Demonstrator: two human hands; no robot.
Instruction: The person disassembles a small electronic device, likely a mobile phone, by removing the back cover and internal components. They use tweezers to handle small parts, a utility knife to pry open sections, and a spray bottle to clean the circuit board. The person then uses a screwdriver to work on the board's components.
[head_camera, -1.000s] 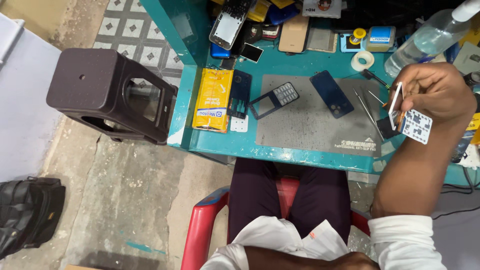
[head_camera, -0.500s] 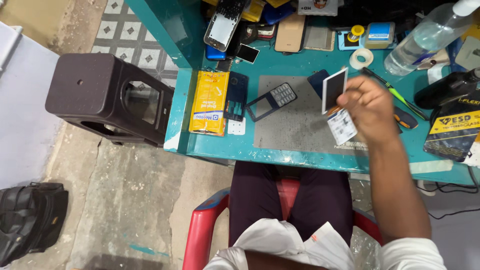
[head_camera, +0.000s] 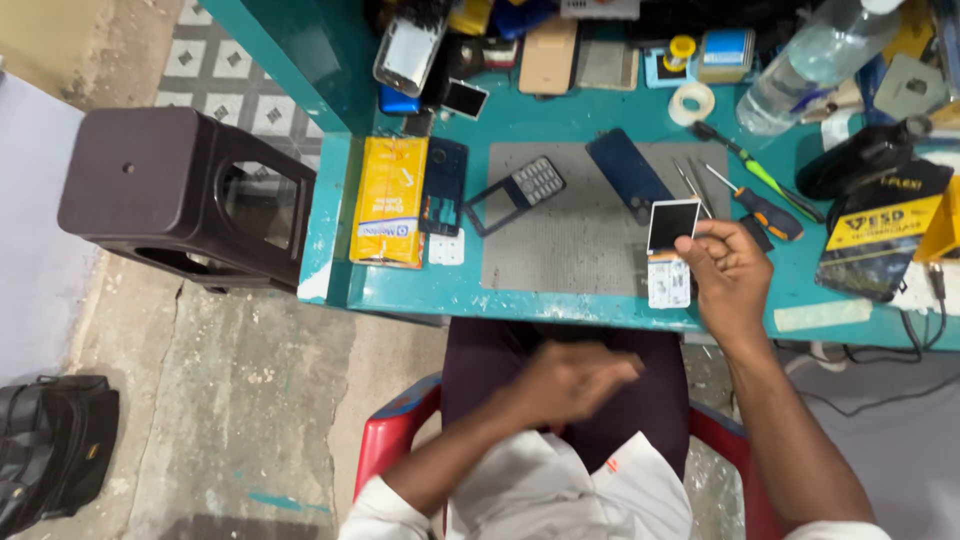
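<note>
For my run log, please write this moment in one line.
right hand: holds small screen part | left hand: over lap, blurred | grey mat: beneath

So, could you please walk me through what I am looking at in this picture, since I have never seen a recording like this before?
There is no machine here: a seated person works with two bare hands, and the one picture comes from a camera worn on the head, looking straight down. The right hand is over the teal workbench and holds a small dark screen part with a white frame; a small white circuit board sits just below it, at the hand's edge. The left hand is blurred above the lap and seems to hold nothing. On the bench lie a grey work mat, a keypad phone front, a dark blue phone panel, a yellow packet, screwdrivers, a tape roll and a clear bottle. A dark plastic stool stands beside the bench.
</note>
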